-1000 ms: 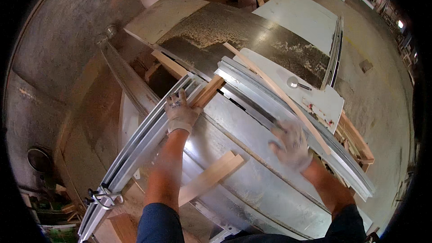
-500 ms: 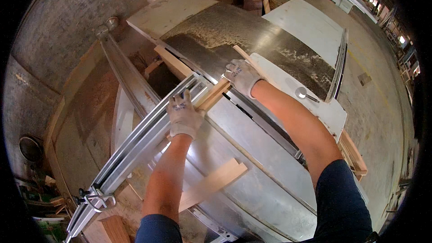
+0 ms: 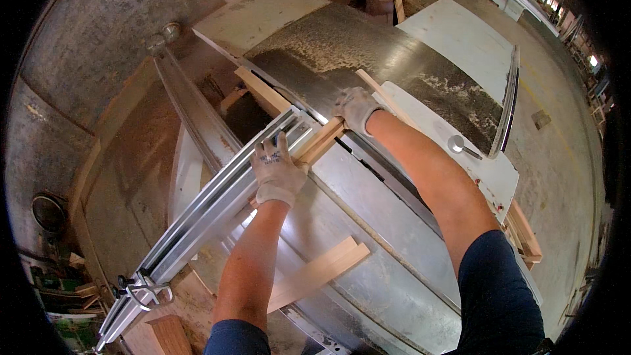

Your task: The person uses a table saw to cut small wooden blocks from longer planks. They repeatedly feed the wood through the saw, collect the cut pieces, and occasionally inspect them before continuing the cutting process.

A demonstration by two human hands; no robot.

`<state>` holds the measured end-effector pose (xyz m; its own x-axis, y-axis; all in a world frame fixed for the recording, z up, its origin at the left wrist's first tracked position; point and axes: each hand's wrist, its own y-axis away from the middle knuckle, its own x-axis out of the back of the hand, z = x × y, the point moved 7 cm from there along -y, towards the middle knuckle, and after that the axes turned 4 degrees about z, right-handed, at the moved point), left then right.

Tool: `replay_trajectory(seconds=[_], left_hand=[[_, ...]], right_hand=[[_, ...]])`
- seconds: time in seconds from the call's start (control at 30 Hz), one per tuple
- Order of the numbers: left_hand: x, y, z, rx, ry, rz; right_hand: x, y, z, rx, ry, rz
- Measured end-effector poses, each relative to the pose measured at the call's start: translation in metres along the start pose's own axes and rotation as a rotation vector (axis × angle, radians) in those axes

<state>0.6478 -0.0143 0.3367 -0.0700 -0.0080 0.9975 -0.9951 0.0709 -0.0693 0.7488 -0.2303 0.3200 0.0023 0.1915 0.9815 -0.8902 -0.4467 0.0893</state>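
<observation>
A pale wooden strip (image 3: 321,139) lies along the aluminium fence (image 3: 220,198) of a sliding table saw, across the metal table (image 3: 368,181). My left hand (image 3: 279,172), in a light work glove, grips the strip's nearer part, with fingertips over the fence. The rest of that end is hidden under the palm. At the strip's far end, beside the dark slot in the table, my gloved right hand (image 3: 357,110) has its fingers curled over the wood. A thin wooden lath (image 3: 386,98) runs just beyond my right hand.
Two wooden pieces (image 3: 322,273) lie on the metal table near my left forearm. A wooden block (image 3: 264,92) sits past the fence's end. Sawdust covers the dark saw top (image 3: 355,43). A metal knob (image 3: 457,144) stands on the white plate at right; a clamp-like stop (image 3: 148,290) sits on the fence.
The whole scene has shifted slightly right in view. Relative to the table, my right hand has moved slightly left over the strip's end. My left hand stays on the strip and fence.
</observation>
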Motion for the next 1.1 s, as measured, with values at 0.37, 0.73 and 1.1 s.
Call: replay_trajectory(seconds=[0.37,0.73,1.1], left_hand=[[-0.002,-0.011,-0.01,0.021,0.068,-0.015],[-0.012,-0.024,-0.019,0.034,0.071,-0.013],[-0.014,-0.036,-0.026,0.021,0.097,0.062]], right_hand=[[0.013,-0.015,0.002,-0.078,-0.174,-0.085],[0.005,-0.033,0.007,-0.095,-0.296,-0.105],[0.004,-0.052,0.009,-0.066,-0.336,-0.068]])
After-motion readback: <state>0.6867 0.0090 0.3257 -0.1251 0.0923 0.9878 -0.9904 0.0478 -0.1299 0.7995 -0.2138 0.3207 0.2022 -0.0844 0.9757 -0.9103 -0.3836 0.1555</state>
